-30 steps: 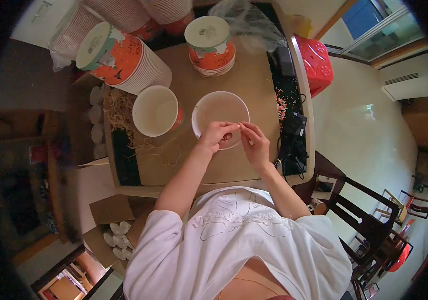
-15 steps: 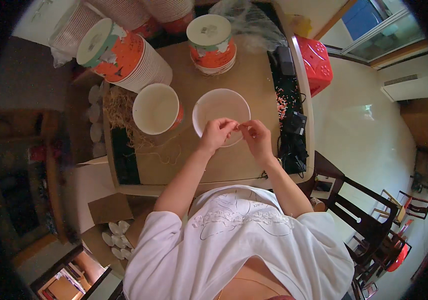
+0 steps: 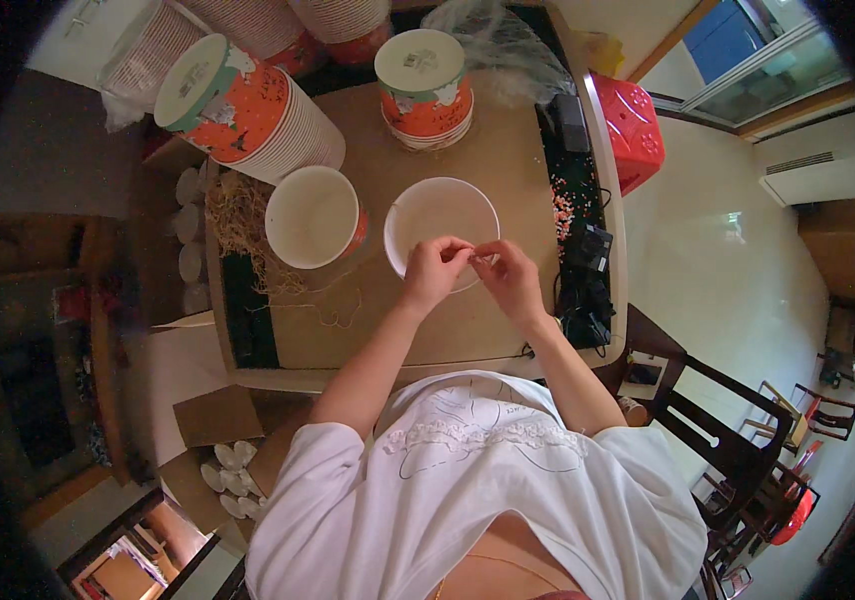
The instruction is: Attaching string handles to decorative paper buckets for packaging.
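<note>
My left hand (image 3: 435,270) and my right hand (image 3: 510,278) meet over the near rim of a white paper tub (image 3: 443,212) at the table's middle. The fingertips of both are pinched together, almost touching. Whatever lies between them is too small to make out. Left of this tub stands another paper tub (image 3: 314,215), upright, its mouth facing up and a bit of orange print on its side. A tangle of tan string (image 3: 248,215) lies beside it, with loose strands trailing toward me.
Stacked orange-and-green tubs (image 3: 268,120) lean at the back left; a shorter upturned stack (image 3: 426,95) stands at the back. Clear plastic wrap (image 3: 503,50) lies behind. Small orange and white beads (image 3: 562,208) and black adapters with cables (image 3: 586,290) line the right edge. A red stool (image 3: 628,130) stands beyond.
Both hands stay over the tub's near rim, still pinching. The fingertips have shifted very slightly; the tubs and string have not moved.
</note>
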A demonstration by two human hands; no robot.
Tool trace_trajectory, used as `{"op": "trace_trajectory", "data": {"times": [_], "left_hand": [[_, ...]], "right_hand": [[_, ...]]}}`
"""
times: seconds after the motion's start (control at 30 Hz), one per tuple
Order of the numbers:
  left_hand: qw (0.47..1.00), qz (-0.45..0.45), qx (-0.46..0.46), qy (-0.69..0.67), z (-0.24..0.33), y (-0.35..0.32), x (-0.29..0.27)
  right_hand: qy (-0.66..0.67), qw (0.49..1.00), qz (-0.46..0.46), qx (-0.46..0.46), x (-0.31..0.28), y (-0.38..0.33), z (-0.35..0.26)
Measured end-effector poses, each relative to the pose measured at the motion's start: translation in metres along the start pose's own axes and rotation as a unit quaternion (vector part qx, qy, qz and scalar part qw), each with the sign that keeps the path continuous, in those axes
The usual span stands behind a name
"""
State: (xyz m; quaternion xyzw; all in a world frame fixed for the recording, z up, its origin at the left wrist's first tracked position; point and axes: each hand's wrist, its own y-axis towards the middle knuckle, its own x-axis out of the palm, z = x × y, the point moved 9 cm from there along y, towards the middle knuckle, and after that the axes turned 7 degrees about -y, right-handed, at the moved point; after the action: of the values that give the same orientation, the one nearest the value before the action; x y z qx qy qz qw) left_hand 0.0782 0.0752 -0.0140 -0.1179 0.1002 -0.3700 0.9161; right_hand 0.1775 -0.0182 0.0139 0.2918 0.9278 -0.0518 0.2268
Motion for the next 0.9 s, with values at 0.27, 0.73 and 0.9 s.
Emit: {"op": "trace_trajectory", "data": {"times": [0.27,0.73,0.9], "left_hand": [[0.999,0.028,0.024,0.018,0.006,0.001,-0.004],[0.994,0.040,0.075,0.069,0.019,-0.001,-0.003],[0.957,0.088,0.170,0.219,0.036,-0.010,-0.001]], "right_hand": [[-0.067,0.998,-0.016,-0.004,0.004,0.001,0.001],[-0.095,0.995,0.008,-0.025,0.001,-0.001,-0.002],[-0.114,0.993,0.017,-0.037,0.001,-0.002,-0.006]]}}
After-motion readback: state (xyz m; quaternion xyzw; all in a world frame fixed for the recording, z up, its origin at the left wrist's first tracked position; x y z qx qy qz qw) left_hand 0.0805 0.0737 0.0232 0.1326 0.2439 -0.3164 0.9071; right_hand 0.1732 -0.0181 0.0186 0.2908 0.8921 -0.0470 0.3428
